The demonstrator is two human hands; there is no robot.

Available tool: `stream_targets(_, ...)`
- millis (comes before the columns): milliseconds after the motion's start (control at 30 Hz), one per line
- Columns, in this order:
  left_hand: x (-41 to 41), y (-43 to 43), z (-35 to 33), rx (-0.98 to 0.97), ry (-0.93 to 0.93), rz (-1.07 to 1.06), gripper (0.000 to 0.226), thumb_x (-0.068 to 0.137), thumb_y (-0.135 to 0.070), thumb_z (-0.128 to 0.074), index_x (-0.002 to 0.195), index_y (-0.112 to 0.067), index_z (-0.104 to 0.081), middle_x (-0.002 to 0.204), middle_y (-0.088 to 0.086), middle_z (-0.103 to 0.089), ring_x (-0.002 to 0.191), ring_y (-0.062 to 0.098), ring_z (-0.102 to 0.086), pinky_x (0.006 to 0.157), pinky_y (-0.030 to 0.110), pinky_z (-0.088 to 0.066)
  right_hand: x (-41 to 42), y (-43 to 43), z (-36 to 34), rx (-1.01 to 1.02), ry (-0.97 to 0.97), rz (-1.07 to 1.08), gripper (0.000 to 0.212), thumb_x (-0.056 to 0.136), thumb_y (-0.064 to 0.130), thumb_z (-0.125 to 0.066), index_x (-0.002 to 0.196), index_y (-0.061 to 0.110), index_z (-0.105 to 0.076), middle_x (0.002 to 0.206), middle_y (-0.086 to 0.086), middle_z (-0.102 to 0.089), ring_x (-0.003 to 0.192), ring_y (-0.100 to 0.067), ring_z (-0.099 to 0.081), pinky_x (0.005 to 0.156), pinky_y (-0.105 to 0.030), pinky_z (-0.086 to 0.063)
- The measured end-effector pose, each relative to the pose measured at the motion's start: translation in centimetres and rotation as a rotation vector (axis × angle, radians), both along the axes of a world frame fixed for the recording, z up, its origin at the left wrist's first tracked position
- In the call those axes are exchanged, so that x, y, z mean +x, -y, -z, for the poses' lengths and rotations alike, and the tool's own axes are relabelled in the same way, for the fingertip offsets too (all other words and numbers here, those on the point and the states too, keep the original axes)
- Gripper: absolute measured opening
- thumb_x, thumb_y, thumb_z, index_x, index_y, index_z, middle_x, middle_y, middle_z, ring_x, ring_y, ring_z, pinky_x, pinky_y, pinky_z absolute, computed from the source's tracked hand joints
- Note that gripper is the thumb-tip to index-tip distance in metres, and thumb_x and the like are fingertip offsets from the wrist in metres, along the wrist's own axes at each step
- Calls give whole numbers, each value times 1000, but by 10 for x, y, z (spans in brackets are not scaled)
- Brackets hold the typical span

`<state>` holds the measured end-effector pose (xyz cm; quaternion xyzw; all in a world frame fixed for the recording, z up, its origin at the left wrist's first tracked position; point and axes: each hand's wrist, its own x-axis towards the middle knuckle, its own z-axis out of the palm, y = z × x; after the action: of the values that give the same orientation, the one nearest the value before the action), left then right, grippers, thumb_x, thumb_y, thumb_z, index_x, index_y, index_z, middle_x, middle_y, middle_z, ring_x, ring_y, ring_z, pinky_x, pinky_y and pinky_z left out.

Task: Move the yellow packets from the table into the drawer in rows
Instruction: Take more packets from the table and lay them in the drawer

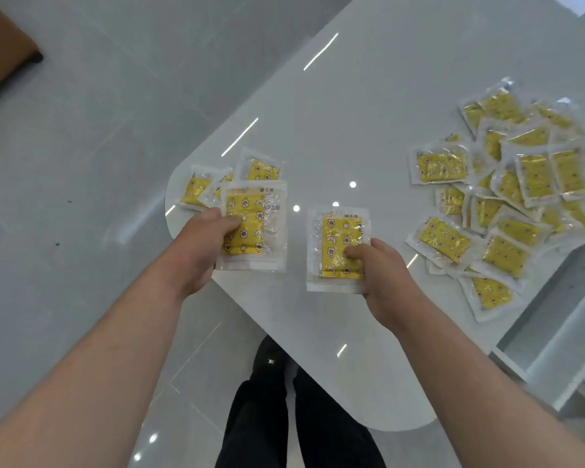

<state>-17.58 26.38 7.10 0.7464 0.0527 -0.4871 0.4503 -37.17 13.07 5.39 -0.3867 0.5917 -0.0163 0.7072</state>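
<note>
yellow packets (507, 197), clear-edged sachets printed with stars and moons, lie heaped on the white table (335, 113); left hand (200, 251) pinches one packet (254, 228); right hand (379, 278) pinches another (338, 244); three more (217, 180) near the table's edge.

White glossy table (335, 130): yellow packets (507, 197) heaped at right; smaller cluster (195, 192) by left rounded corner.
</note>
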Motion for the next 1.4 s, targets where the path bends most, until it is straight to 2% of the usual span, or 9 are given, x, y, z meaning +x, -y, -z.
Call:
stream_targets(100,-10,-1,-24,2,-5,53,16,90,-5,-52,83,-17,-62,95,6,-69,95,28,-66,95,57,-47,-12,-8,-19,-9,-1,39,17,84,5,-53,99,12,-58,89,-10,-64,75,-26,-62,63,-30,-46)
stream_targets(233,-21,-6,-44,-8,34,268,18,96,-8,-50,103,-10,-66,105,11,-72,101,30,-67,95,49,-50,-34,-20,-39,-16,23,148,20,81,5,-54,100,8,-57,92,-13,-62,79,-28,-62,66,-34,-45)
stream_targets(333,-32,-9,-57,-28,52,364,17,96,-9,-51,104,-10,-66,101,9,-74,98,28,-69,91,44,-52,-51,-34,-55,-30,33,228,19,79,6,-56,96,15,-55,90,-12,-60,79,-27,-60,67,-36,-44)
stream_targets(500,-57,-13,-82,-70,59,497,19,95,-6,-53,101,-15,-69,98,6,-75,94,24,-71,93,45,-52,-88,-64,-83,-71,37,342,8,82,3,-60,84,10,-56,91,-10,-70,90,-32,-68,89,-53,-52)
stream_targets(733,-106,-14,-118,-76,74,663,14,94,-8,-55,99,-11,-68,99,9,-74,95,26,-70,91,47,-52,-156,-104,-126,-120,-16,477,23,80,0,-64,102,3,-65,102,-13,-74,96,-31,-71,92,-53,-53)
stream_targets(800,-120,-13,-126,-75,96,703,12,93,-9,-57,95,-11,-68,97,10,-73,92,26,-70,85,43,-55,-174,-113,-133,-112,-22,525,27,81,-1,-64,108,-3,-62,103,-14,-74,96,-32,-71,92,-53,-53)
stream_targets(933,-160,-11,-139,-85,113,812,11,92,-9,-58,92,-12,-68,92,7,-73,81,20,-70,69,31,-51,-216,-135,-148,-91,7,666,24,86,-6,-59,106,6,-65,104,-12,-74,97,-29,-71,89,-47,-55)
stream_targets(1200,-254,-9,-169,-85,95,996,12,93,-7,-57,97,-9,-68,94,9,-73,85,23,-71,73,35,-54,-310,-176,-173,-57,9,877,19,88,-2,-60,103,7,-66,100,-9,-75,96,-28,-71,93,-48,-53)
stream_targets(1400,-344,-15,-194,-87,92,1076,12,92,-9,-59,101,-10,-67,99,9,-73,91,25,-70,84,42,-54,-395,-201,-207,-100,14,932,19,88,-4,-60,102,8,-67,100,-8,-75,93,-25,-71,79,-39,-56)
